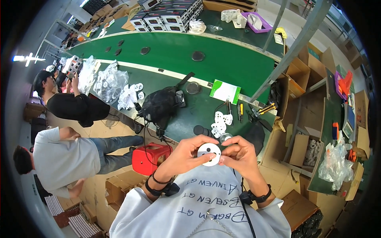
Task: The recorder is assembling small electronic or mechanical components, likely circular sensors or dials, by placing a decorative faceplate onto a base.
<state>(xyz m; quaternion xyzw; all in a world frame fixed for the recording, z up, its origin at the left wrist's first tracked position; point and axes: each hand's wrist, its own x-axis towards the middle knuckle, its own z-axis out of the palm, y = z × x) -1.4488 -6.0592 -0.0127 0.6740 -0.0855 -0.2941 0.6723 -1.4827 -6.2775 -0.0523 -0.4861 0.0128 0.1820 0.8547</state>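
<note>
Close to my chest, my left hand [186, 154] grips a white round disc [204, 150] with several dark holes, its thumb lying across the front. My right hand [241, 154] is closed at the disc's right edge, thumb and fingertips pinched against it. Whether a smaller piece sits between those fingertips is too fine to tell. Just beyond my hands, more white discs with holes [220, 122] lie in a loose pile on the green table [180, 126]. Dark round pieces [201, 130] and a clear round piece [225, 137] are beside them.
A black backpack [160, 105] with cables lies left on the table, near white parts [129, 96] and plastic bags [111, 81]. Pens [240, 112] and a green-white packet [225, 91] lie ahead. A red stool [151, 158] and two people stand left. A metal post [291, 47] rises right.
</note>
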